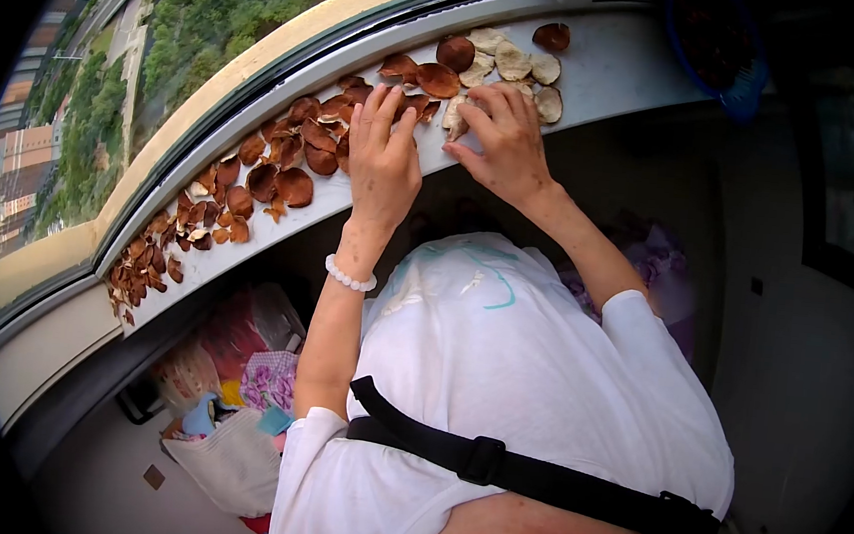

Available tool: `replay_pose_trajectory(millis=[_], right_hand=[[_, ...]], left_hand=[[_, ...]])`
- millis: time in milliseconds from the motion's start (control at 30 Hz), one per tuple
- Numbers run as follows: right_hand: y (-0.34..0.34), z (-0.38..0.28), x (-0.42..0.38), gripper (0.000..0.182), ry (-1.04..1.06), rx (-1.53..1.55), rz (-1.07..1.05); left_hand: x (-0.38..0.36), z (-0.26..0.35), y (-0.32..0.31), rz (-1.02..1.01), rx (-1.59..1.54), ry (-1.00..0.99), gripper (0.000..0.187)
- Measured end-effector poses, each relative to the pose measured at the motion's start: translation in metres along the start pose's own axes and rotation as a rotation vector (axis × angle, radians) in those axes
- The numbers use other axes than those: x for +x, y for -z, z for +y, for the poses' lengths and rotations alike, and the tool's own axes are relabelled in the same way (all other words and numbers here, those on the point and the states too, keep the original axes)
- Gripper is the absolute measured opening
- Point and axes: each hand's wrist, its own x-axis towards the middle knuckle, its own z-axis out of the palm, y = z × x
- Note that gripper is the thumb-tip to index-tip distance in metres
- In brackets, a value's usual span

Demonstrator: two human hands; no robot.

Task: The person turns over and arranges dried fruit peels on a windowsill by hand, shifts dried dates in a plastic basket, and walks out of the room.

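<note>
Dried peel pieces, curled and brown (294, 187), lie along the white window sill (603, 65). At its right part several pale dried peel pieces (512, 61) lie among a few brown ones. My left hand (385, 158), a white bead bracelet at the wrist, reaches over the brown pieces, its fingers stretched out and somewhat apart. Close to its right, my right hand (509, 145) has bent fingers and its thumb around a pale peel piece (454, 119), which looks tilted between thumb and index finger. The fingertips partly cover that piece.
Along the sill's far side runs the window frame (290, 91), with trees and buildings outside. A blue basket (744, 89) with dark contents stands at the sill's right end. Below the sill at left are bags (231, 457) and a purple flowered item (268, 380).
</note>
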Motion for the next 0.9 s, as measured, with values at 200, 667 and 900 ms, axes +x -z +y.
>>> replay_pose_trajectory(millis=[200,667,900], right_hand=[[-0.005,0.005,0.001,0.042,0.024,0.015,0.010],[-0.012,0.030,0.023,0.009,0.036,0.131,0.259],[-0.007,0.023,0.021,0.008,0.091,0.038,0.148]], left_hand=[[-0.015,0.011,-0.006,0.079,-0.040,-0.018,0.025],[-0.016,0.015,-0.021,0.063,0.100,0.020,0.030],[-0.016,0.016,-0.022,0.088,0.111,0.029,0.035]])
